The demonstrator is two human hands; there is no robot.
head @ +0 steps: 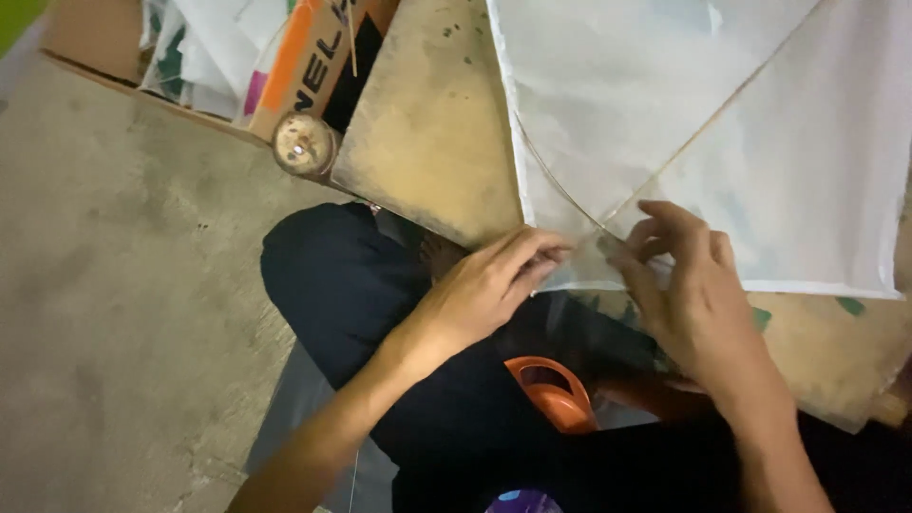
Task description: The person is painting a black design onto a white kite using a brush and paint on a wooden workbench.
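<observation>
The white paper sheet (pixel 703 123) lies flat on a stained wooden board (pixel 427 133) at the far right, thin, faintly mottled, with two slim sticks (pixel 655 180) meeting near its near corner. Risk, as judged: the paper looks fragile and could tear or crease at that corner if pulled unevenly against the sticks. The left hand (pixel 480 290) pinches the near edge between thumb and fingertips; the right hand (pixel 689 285) presses loosely curled fingers on the stick crossing. An orange handle (pixel 551 389) rests on the lap below.
</observation>
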